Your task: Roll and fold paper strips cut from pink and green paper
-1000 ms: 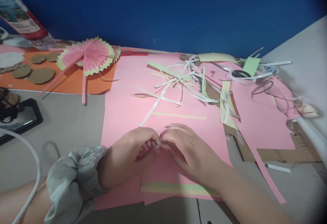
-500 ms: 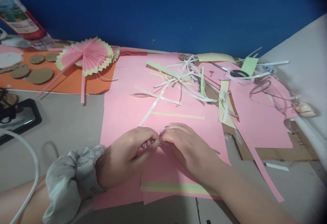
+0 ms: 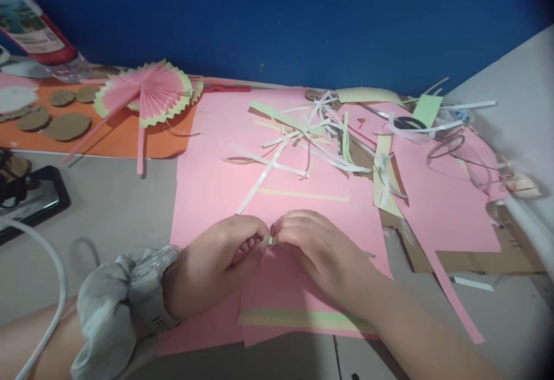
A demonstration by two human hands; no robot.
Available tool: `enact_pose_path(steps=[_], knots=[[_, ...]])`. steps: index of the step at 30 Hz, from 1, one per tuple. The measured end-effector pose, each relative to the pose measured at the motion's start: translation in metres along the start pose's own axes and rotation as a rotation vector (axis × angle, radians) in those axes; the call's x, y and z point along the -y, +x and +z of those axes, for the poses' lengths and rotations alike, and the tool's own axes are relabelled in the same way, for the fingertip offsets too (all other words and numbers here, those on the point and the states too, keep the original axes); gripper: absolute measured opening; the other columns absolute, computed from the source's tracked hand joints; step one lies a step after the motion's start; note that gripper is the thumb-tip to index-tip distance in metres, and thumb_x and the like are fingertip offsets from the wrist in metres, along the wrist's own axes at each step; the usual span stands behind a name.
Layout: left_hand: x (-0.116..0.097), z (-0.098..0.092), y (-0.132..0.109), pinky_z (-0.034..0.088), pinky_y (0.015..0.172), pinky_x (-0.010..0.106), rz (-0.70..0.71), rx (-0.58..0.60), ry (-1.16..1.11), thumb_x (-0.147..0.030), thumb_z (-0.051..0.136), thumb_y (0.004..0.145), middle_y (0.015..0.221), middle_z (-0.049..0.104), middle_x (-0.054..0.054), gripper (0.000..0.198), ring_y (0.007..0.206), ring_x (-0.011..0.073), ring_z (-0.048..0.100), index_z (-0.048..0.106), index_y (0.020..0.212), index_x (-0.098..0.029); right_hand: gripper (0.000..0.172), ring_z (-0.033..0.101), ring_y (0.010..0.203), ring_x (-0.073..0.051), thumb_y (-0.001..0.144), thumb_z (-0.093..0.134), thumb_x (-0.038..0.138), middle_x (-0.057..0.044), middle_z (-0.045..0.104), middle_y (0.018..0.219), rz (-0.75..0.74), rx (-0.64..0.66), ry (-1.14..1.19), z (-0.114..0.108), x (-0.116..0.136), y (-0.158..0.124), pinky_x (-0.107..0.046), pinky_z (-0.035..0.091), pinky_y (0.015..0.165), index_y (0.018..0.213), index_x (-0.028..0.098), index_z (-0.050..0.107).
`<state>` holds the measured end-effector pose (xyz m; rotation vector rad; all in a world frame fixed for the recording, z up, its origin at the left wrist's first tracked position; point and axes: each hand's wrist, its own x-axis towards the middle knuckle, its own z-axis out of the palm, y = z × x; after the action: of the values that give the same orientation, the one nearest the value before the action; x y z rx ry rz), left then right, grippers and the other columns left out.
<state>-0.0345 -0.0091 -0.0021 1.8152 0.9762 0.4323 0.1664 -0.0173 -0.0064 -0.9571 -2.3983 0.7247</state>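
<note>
My left hand (image 3: 227, 259) and my right hand (image 3: 322, 253) meet over the pink paper sheets (image 3: 212, 195), fingertips pinched close together. Between them shows a tiny pale green paper piece (image 3: 271, 241), mostly hidden by the fingers. Both hands are closed on it. Just beyond the hands lies a thin cream strip (image 3: 303, 196). Nearer to me, a green and yellow band (image 3: 303, 317) runs along the lower edge of the pink sheets. A tangle of white and green paper strips (image 3: 298, 131) rests farther back.
A pleated pink and yellow paper fan (image 3: 160, 88) lies at the back left, beside cardboard discs (image 3: 69, 127) on orange paper. A bottle (image 3: 34, 28) and a phone (image 3: 34, 201) are at far left. Scissors (image 3: 409, 123) and cardboard (image 3: 467, 259) are at right, before a blue wall (image 3: 277, 16).
My hands stay in nearly the same place. The small green piece between my fingertips shows a little more clearly now. The view has shifted slightly.
</note>
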Motion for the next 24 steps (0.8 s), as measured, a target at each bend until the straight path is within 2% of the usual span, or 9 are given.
enact_pose_path(steps=[4, 7, 11, 14, 15, 17, 20, 24], knots=[[0.002, -0.001, -0.001, 0.036, 0.063, 0.024, -0.021, -0.009, -0.011, -0.017, 0.039, 0.09, 0.07, 0.047, -0.003, 0.014, 0.065, 0.0107, 0.045, 0.047, 0.079, -0.019, 0.02, 0.053, 0.101, -0.017, 0.091, 0.038, 0.008, -0.005, 0.062, 0.101, 0.009, -0.028, 0.0, -0.002, -0.002, 0.0, -0.036, 0.045, 0.087, 0.099, 0.02, 0.051], [0.003, -0.002, -0.002, 0.038, 0.063, 0.024, -0.02, -0.011, -0.091, -0.022, 0.037, 0.093, 0.071, 0.05, -0.002, 0.018, 0.066, 0.0107, 0.047, 0.048, 0.079, -0.019, 0.018, 0.054, 0.1, -0.017, 0.092, 0.038, 0.009, -0.006, 0.063, 0.1, 0.04, -0.058, -0.013, -0.007, -0.003, 0.002, -0.036, 0.045, 0.087, 0.096, 0.02, 0.052], [0.004, -0.005, -0.001, 0.04, 0.065, 0.024, 0.003, -0.028, -0.222, -0.027, 0.036, 0.095, 0.073, 0.054, -0.001, 0.022, 0.067, 0.0105, 0.05, 0.049, 0.079, -0.018, 0.015, 0.054, 0.098, -0.018, 0.092, 0.04, 0.011, -0.006, 0.062, 0.098, 0.076, -0.123, -0.022, -0.012, -0.002, 0.001, -0.037, 0.044, 0.086, 0.095, 0.021, 0.051], [0.003, -0.005, -0.001, 0.041, 0.066, 0.023, 0.018, -0.037, -0.24, -0.026, 0.037, 0.095, 0.074, 0.055, -0.001, 0.021, 0.068, 0.0101, 0.051, 0.05, 0.08, -0.017, 0.006, 0.054, 0.09, -0.019, 0.09, 0.046, 0.018, -0.006, 0.061, 0.09, 0.072, -0.149, -0.078, -0.011, 0.002, 0.001, -0.036, 0.041, 0.081, 0.093, 0.019, 0.052], [0.003, -0.005, -0.001, 0.041, 0.066, 0.023, 0.023, -0.033, -0.233, -0.026, 0.038, 0.095, 0.074, 0.055, -0.001, 0.021, 0.068, 0.01, 0.052, 0.051, 0.081, -0.017, 0.005, 0.053, 0.085, -0.019, 0.088, 0.048, 0.022, -0.005, 0.06, 0.085, 0.057, -0.141, -0.104, -0.01, 0.004, 0.001, -0.036, 0.04, 0.077, 0.089, 0.019, 0.052], [0.002, -0.003, -0.001, 0.041, 0.067, 0.022, 0.026, -0.024, -0.207, -0.024, 0.038, 0.094, 0.075, 0.056, -0.001, 0.02, 0.069, 0.0099, 0.053, 0.052, 0.082, -0.017, 0.013, 0.05, 0.075, -0.017, 0.086, 0.051, 0.029, -0.003, 0.056, 0.074, 0.026, -0.099, -0.155, -0.008, 0.007, 0.002, -0.034, 0.036, 0.071, 0.079, 0.018, 0.052], [0.0, 0.0, -0.002, 0.041, 0.068, 0.023, 0.038, -0.019, -0.153, -0.023, 0.04, 0.093, 0.075, 0.056, -0.001, 0.019, 0.071, 0.0103, 0.052, 0.054, 0.081, -0.017, 0.019, 0.048, 0.07, -0.016, 0.086, 0.049, 0.034, -0.002, 0.054, 0.072, 0.018, -0.024, -0.178, -0.004, 0.01, 0.004, -0.034, 0.033, 0.07, 0.076, 0.017, 0.051], [-0.001, 0.002, 0.0, 0.041, 0.07, 0.023, 0.081, -0.003, -0.087, -0.018, 0.042, 0.091, 0.076, 0.056, 0.0, 0.016, 0.072, 0.0109, 0.052, 0.055, 0.082, -0.017, 0.009, 0.046, 0.07, -0.015, 0.083, 0.044, 0.016, -0.003, 0.056, 0.074, 0.036, 0.014, -0.144, -0.002, 0.008, 0.004, -0.033, 0.034, 0.069, 0.079, 0.017, 0.051]])
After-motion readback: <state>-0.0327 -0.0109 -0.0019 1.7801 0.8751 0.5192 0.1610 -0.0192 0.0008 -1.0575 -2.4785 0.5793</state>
